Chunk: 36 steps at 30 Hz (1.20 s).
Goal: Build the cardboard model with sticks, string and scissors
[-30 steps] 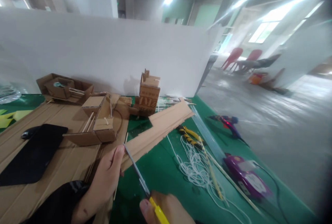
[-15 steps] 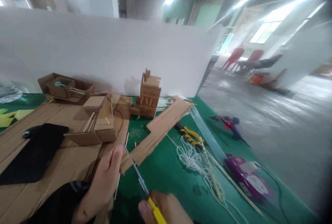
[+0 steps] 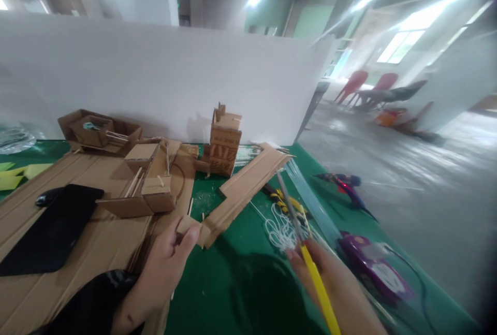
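My left hand (image 3: 171,252) pinches a small piece of cardboard (image 3: 188,223) between thumb and fingers, right at the near end of a long cardboard strip (image 3: 236,195). Whether the piece is separate from the strip I cannot tell. A notch shows on the strip's left edge. My right hand (image 3: 326,278) is closed around the yellow handle of a utility knife (image 3: 289,203). Its long thin blade points up and away, over the pliers (image 3: 281,200) and a tangle of white string (image 3: 281,229), clear of the cardboard strip.
Glued cardboard models (image 3: 155,185) stand on a cardboard sheet (image 3: 104,242) at left, near a black flat pad (image 3: 58,231). A cardboard tower (image 3: 225,146) is at the back. On the right lie a glue gun (image 3: 345,187) and a purple device (image 3: 373,265) with a cable.
My right hand has moved right and up with the knife, taking the blade off the strip's near end. My left thumb has shifted onto the small piece of cardboard.
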Each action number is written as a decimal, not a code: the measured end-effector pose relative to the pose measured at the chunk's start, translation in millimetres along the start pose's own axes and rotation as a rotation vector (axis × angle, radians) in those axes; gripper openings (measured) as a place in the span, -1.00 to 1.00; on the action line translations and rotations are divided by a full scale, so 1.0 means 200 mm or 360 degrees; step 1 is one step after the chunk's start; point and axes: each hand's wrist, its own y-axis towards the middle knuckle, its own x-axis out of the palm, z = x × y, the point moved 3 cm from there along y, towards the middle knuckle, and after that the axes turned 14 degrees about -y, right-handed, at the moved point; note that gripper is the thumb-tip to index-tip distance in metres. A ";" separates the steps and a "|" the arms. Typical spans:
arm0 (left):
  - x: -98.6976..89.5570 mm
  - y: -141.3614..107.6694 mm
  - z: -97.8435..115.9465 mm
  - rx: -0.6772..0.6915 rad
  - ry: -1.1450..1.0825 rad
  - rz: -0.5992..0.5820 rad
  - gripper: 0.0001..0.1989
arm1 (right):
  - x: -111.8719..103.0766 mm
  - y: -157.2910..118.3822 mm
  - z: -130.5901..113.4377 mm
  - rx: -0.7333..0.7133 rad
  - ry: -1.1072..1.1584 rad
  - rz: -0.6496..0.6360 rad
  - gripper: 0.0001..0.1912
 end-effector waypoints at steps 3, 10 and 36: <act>0.01 0.00 -0.02 -0.0082 -0.0075 -0.0075 -0.79 | -0.05 0.02 0.04 0.0157 -0.0105 0.0016 -0.60; 0.05 0.04 -0.04 -0.0282 -0.0491 -0.0179 -0.79 | -0.06 0.07 0.04 0.0169 0.0016 -0.0011 -0.65; 0.32 0.04 0.03 -0.0629 -0.0756 -0.1077 -0.61 | 0.11 0.19 -0.33 -0.0690 0.1892 -0.0742 -0.70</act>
